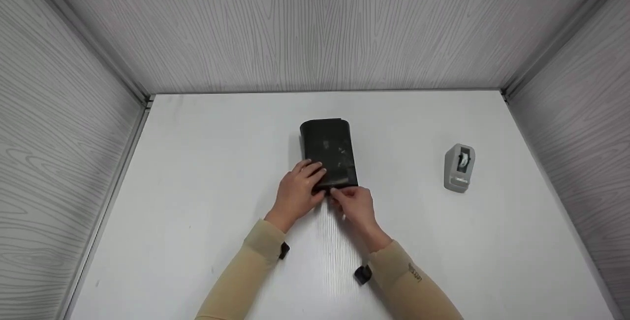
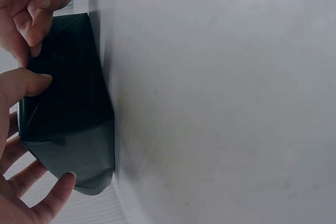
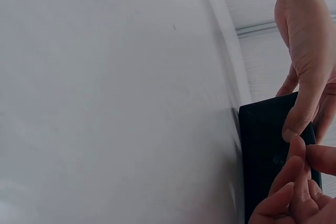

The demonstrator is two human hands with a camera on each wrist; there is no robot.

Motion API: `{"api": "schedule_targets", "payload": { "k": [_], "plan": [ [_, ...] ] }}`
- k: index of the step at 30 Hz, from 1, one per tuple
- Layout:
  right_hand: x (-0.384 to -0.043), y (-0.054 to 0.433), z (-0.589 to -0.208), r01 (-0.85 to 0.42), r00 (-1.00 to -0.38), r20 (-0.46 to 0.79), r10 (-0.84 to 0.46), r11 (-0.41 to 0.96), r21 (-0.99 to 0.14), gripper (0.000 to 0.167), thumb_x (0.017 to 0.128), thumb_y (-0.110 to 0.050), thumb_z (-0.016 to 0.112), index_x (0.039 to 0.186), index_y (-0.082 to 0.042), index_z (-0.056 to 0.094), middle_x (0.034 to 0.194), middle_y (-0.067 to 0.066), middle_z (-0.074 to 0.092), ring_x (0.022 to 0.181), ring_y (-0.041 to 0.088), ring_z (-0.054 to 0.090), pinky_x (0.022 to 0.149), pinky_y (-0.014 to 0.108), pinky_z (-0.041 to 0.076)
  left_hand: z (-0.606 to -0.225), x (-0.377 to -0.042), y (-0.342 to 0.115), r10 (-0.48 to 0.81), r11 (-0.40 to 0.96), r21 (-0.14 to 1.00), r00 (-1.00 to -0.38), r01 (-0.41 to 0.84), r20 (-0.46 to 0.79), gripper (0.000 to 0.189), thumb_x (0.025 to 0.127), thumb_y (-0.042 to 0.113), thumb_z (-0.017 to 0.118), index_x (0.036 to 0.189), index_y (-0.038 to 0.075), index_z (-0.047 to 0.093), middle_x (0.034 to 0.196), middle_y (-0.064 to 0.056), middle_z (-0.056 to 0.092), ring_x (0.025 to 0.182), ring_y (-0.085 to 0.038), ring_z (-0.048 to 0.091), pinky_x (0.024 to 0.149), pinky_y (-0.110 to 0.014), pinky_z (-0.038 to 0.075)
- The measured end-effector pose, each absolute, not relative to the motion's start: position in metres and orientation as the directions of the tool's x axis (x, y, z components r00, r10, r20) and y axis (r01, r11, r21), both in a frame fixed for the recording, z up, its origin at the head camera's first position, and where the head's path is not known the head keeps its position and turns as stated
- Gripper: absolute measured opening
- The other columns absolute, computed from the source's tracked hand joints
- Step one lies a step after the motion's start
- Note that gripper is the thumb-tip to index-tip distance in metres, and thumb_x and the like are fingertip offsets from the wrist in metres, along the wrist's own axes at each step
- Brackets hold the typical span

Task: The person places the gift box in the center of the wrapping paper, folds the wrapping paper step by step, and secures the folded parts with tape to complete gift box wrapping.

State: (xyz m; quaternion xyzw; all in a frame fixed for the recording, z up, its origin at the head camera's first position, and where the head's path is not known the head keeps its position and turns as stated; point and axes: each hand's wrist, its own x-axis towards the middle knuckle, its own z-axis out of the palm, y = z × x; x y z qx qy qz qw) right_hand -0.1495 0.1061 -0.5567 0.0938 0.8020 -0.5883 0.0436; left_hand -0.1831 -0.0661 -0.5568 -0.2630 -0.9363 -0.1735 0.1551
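Observation:
A box wrapped in dark, glossy wrapping paper [image 1: 327, 145] lies at the middle of the white table, its folded near end [image 2: 68, 87] facing me. My left hand [image 1: 297, 189] grips its near left corner, fingers over the top and side, thumb pressed on the folded end. Close beside that thumb, my right hand [image 1: 357, 206] pinches with thumb and index finger at the end's top edge, the other fingers curled below. In the right wrist view the pinching fingertips [image 3: 298, 148] overlap the dark end [image 3: 265, 135]; I cannot tell exactly what lies between them.
A grey tape dispenser [image 1: 459, 168] with a roll of tape stands on the right part of the white table [image 1: 197, 162]. Grey wood-patterned panels [image 1: 315, 29] close off the back and both sides. Each wrist bears a small black camera.

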Motion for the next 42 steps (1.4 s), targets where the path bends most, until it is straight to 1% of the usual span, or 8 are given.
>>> {"api": "schedule_targets", "payload": {
  "k": [9,14,18,22,27,32,37,42],
  "plan": [
    [-0.15,0.108,-0.556,0.192,-0.981,-0.179,0.071,0.335,-0.922,0.026,0.094,-0.023,0.069,0.081,0.0,0.074,0.071,0.009,0.07,0.057,0.023,0.063,0.044,0.026,0.046,-0.557,-0.184,-0.066,0.444,0.798,0.24,-0.809,0.552,0.385,0.047,0.084,0.03,0.077,0.127,0.012,0.067,0.134,-0.004,0.059,0.13,-0.026,0.046,0.093,-0.046,0.049],
    [-0.151,0.113,-0.556,0.11,-0.994,-0.111,0.026,0.45,-0.886,0.033,0.094,-0.027,0.068,0.074,-0.002,0.075,0.066,0.007,0.069,0.054,0.02,0.064,0.047,0.026,0.048,-0.558,-0.183,-0.067,0.442,0.799,0.238,-0.807,0.553,0.391,0.047,0.084,0.029,0.077,0.127,0.012,0.068,0.134,-0.004,0.059,0.131,-0.026,0.045,0.093,-0.045,0.05],
    [-0.151,0.117,-0.558,0.101,-0.993,-0.115,0.004,0.495,-0.863,0.039,0.094,-0.033,0.068,0.071,-0.003,0.075,0.064,0.008,0.068,0.053,0.018,0.064,0.048,0.027,0.048,-0.557,-0.183,-0.067,0.441,0.8,0.236,-0.807,0.552,0.393,0.048,0.084,0.03,0.078,0.127,0.012,0.067,0.135,-0.004,0.058,0.131,-0.026,0.045,0.093,-0.045,0.049],
    [-0.152,0.121,-0.557,0.108,-0.987,-0.151,-0.055,0.467,-0.878,0.031,0.094,-0.027,0.068,0.079,0.0,0.075,0.069,0.009,0.069,0.06,0.024,0.067,0.05,0.028,0.05,-0.557,-0.183,-0.067,0.442,0.798,0.239,-0.807,0.553,0.393,0.048,0.084,0.029,0.077,0.128,0.012,0.067,0.135,-0.004,0.058,0.131,-0.026,0.045,0.094,-0.045,0.049],
    [-0.153,0.125,-0.555,0.08,-0.972,-0.166,-0.167,0.428,-0.9,0.018,0.095,-0.013,0.065,0.099,0.002,0.074,0.081,0.009,0.072,0.072,0.024,0.069,0.057,0.03,0.053,-0.557,-0.183,-0.067,0.444,0.795,0.242,-0.806,0.556,0.391,0.048,0.084,0.029,0.077,0.128,0.011,0.067,0.135,-0.004,0.059,0.131,-0.027,0.045,0.095,-0.044,0.048],
    [-0.152,0.125,-0.555,0.058,-0.956,-0.162,-0.244,0.384,-0.921,0.024,0.096,-0.008,0.062,0.117,0.002,0.069,0.093,0.013,0.072,0.078,0.026,0.069,0.063,0.036,0.055,-0.557,-0.183,-0.067,0.445,0.794,0.242,-0.804,0.558,0.393,0.048,0.084,0.029,0.077,0.128,0.012,0.067,0.135,-0.004,0.058,0.131,-0.027,0.046,0.094,-0.045,0.049],
    [-0.151,0.125,-0.557,0.042,-0.942,-0.17,-0.291,0.398,-0.916,0.027,0.096,-0.006,0.059,0.12,0.002,0.067,0.091,0.016,0.071,0.075,0.03,0.068,0.061,0.041,0.055,-0.557,-0.183,-0.067,0.444,0.791,0.247,-0.803,0.559,0.397,0.048,0.084,0.029,0.078,0.128,0.012,0.067,0.134,-0.004,0.059,0.13,-0.026,0.046,0.093,-0.045,0.049],
    [-0.149,0.126,-0.553,0.009,-0.936,-0.157,-0.314,0.426,-0.905,0.025,0.095,-0.005,0.06,0.117,0.003,0.067,0.09,0.013,0.071,0.075,0.028,0.069,0.061,0.038,0.055,-0.557,-0.183,-0.067,0.444,0.789,0.249,-0.802,0.561,0.399,0.048,0.083,0.028,0.078,0.127,0.011,0.068,0.134,-0.004,0.059,0.13,-0.026,0.046,0.093,-0.045,0.049]
  ]
}}
